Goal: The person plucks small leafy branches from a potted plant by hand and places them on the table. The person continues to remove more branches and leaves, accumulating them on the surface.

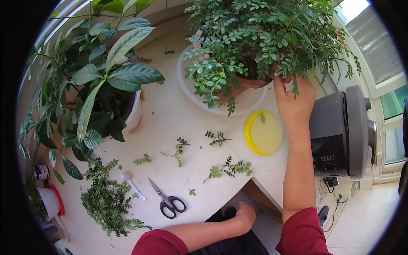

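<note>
My right hand (295, 98) reaches in among the lower leaves of a bushy small-leaved potted plant (236, 44). Its thumb and fingers are close together at the rim of the terracotta-coloured pot (251, 83). Leaves partly cover the fingertips, so I cannot tell whether they pinch a stem. My left hand (246, 217) hangs low, near the cut-out edge of the white counter, its fingers bent and mostly hidden. Black-handled scissors (167, 201) lie slightly spread on the counter, beside a white plastic scoop (132, 185). Several cut sprigs (229, 169) are scattered around.
A heap of clippings (108, 200) lies at the left, below a large-leaved plant (105, 76) in a white pot (135, 111). The bushy plant stands in a clear saucer (188, 91). A yellow-rimmed round lid (264, 133) and a grey kitchen appliance (331, 134) flank my right forearm.
</note>
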### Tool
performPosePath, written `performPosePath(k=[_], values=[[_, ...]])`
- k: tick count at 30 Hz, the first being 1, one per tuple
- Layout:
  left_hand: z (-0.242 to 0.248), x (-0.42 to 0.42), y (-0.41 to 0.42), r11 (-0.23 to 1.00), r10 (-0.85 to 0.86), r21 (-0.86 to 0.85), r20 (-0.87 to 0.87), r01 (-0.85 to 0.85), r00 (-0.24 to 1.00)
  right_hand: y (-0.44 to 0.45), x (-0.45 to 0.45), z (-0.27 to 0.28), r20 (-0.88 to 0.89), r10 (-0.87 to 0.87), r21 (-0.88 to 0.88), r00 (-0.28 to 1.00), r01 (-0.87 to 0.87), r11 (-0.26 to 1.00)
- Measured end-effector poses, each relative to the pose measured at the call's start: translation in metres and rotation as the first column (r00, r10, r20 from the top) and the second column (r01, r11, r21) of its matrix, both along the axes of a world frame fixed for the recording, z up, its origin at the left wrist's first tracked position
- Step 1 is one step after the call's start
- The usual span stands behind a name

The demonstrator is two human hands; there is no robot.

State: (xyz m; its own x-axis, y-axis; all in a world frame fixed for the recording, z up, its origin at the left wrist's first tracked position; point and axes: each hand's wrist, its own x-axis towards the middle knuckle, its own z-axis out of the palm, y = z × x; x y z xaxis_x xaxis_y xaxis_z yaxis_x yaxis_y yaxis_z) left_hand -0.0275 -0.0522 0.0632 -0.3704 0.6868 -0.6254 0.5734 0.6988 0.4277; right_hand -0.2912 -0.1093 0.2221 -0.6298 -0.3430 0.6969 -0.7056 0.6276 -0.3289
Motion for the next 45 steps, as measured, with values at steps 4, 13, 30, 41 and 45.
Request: performPosePath(k=[4, 13, 30, 41, 45], values=[[0.001, 0.002, -0.005, 0.998, 0.022, 0.051, -0.017, -0.021, 1.0, 0.006, -0.004, -0.005, -0.126, -0.025, 0.117, 0.992, 0.039, 0.992], [-0.004, 0.001, 0.001, 0.999, 0.026, 0.03, 0.003, -0.026, 1.0, 0.005, -0.012, -0.006, -0.328, 0.144, 0.346, 0.933, -0.023, 0.938], [-0.004, 0.003, 0.0, 0.999, 0.028, 0.046, 0.0, -0.028, 1.0, 0.004, -0.016, 0.01, -0.345, 0.218, 0.577, 0.913, 0.024, 0.816], [0.003, -0.001, -0.005, 0.999, 0.014, 0.05, -0.016, -0.013, 1.0, -0.004, -0.016, 0.029, -0.019, 0.168, 0.462, 0.986, -0.14, 0.876], [-0.005, 0.004, 0.001, 0.998, 0.044, 0.034, -0.028, -0.044, 0.999, -0.005, -0.02, 0.029, -0.087, 0.19, 0.523, 0.978, -0.118, 0.844]])
